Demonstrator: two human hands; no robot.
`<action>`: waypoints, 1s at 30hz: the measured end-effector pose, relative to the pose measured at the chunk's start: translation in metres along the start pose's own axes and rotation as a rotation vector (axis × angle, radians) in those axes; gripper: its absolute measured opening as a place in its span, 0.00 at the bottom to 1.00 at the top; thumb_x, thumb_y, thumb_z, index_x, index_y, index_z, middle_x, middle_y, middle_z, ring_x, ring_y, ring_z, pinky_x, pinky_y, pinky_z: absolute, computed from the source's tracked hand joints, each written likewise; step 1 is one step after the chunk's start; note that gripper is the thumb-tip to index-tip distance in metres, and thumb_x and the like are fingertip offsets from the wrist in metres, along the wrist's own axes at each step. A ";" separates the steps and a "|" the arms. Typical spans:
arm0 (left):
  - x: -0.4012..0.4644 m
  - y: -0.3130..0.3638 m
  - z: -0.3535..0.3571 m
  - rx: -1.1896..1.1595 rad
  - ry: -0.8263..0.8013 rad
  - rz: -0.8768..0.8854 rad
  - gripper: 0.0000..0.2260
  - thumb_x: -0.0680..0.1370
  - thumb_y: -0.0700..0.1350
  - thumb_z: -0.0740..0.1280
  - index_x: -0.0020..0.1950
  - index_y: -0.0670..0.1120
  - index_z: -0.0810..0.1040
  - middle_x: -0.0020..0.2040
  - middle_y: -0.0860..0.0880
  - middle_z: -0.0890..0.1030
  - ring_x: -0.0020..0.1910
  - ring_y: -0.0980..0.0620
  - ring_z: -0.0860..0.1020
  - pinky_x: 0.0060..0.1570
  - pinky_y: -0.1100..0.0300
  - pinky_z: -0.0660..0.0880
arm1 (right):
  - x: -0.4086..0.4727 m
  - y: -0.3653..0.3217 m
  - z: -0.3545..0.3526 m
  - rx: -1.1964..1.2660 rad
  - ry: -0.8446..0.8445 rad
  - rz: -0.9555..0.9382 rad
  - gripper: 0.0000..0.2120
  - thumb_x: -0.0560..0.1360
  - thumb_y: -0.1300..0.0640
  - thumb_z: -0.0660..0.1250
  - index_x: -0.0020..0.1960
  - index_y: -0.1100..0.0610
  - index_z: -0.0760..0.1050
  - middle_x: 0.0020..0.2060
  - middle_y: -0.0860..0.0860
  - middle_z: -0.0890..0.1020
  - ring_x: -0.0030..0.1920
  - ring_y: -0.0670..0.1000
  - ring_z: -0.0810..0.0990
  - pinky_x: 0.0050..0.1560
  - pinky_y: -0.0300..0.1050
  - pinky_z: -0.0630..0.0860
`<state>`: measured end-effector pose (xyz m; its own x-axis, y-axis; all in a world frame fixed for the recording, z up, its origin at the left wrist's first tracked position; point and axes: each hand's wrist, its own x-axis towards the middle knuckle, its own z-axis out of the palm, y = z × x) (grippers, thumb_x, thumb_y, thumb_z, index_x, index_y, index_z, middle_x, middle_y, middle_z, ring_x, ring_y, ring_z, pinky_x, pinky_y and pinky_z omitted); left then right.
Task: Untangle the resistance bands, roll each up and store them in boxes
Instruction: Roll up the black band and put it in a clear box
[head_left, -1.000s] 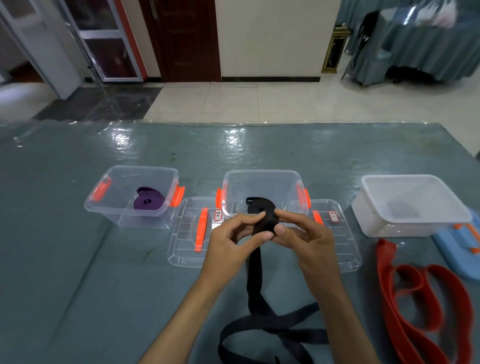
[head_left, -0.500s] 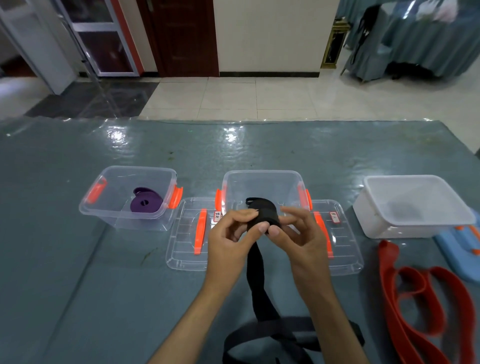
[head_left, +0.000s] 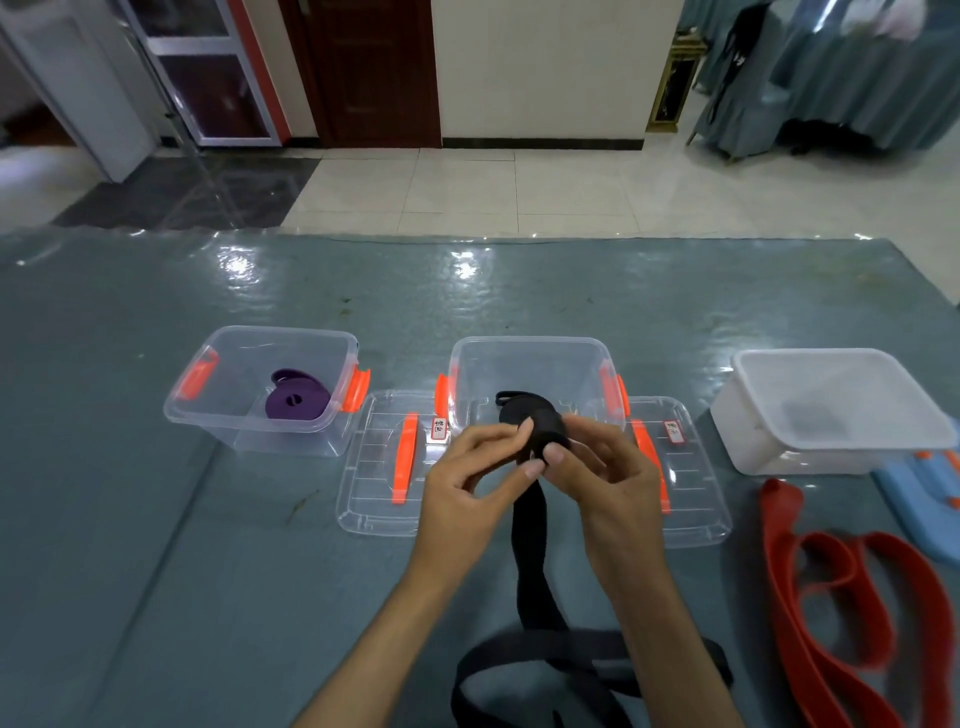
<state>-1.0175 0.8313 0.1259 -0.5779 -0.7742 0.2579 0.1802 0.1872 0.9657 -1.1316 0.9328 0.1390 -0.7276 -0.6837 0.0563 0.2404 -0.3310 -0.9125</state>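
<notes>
Hands meet over the middle of the worktop (head_left: 130, 545), in front of the middle clear box (head_left: 530, 364). The left hand (head_left: 467, 483) and the right hand (head_left: 597, 478) both hold the rolled part of the black band (head_left: 535, 426), fingers closed on it from each side, so each grip is grasping the roll. From the roll a flat black strip hangs down between the wrists and ends in loose loops on the worktop near the bottom edge. The middle clear box has orange latches and nothing can be seen lying inside it. Its clear lid (head_left: 685, 467) lies just beside it on the right, partly behind the right hand. Another clear lid (head_left: 379, 467) lies between the middle box and the left clear box (head_left: 260, 389). Inside the left box lies a rolled purple band (head_left: 296, 402). A white box (head_left: 831, 410) stands at the right, and before it the red band (head_left: 831, 597) lies unrolled in loops on the worktop.
</notes>
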 end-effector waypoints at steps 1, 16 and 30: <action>-0.002 -0.001 -0.001 -0.013 -0.010 -0.025 0.17 0.76 0.52 0.78 0.65 0.56 0.85 0.61 0.50 0.83 0.66 0.44 0.81 0.66 0.53 0.78 | -0.002 0.002 0.002 0.036 0.016 0.034 0.16 0.72 0.62 0.79 0.59 0.56 0.85 0.55 0.59 0.88 0.58 0.59 0.87 0.54 0.46 0.84; 0.009 0.027 -0.005 -0.145 -0.004 -0.068 0.19 0.77 0.41 0.77 0.66 0.53 0.81 0.58 0.46 0.86 0.59 0.46 0.85 0.61 0.56 0.81 | 0.009 -0.020 0.017 -0.117 0.034 -0.075 0.08 0.75 0.60 0.78 0.53 0.51 0.87 0.49 0.53 0.89 0.53 0.54 0.89 0.49 0.43 0.84; 0.023 0.039 -0.018 -0.155 -0.038 -0.022 0.07 0.80 0.33 0.73 0.56 0.42 0.81 0.54 0.47 0.87 0.56 0.50 0.86 0.56 0.64 0.79 | 0.004 -0.020 0.024 -0.179 -0.023 -0.142 0.14 0.73 0.62 0.80 0.54 0.54 0.79 0.49 0.56 0.87 0.46 0.64 0.89 0.53 0.58 0.86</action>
<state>-1.0095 0.8105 0.1692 -0.6124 -0.7529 0.2410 0.2863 0.0729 0.9553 -1.1240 0.9212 0.1667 -0.7308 -0.6536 0.1967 0.0174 -0.3059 -0.9519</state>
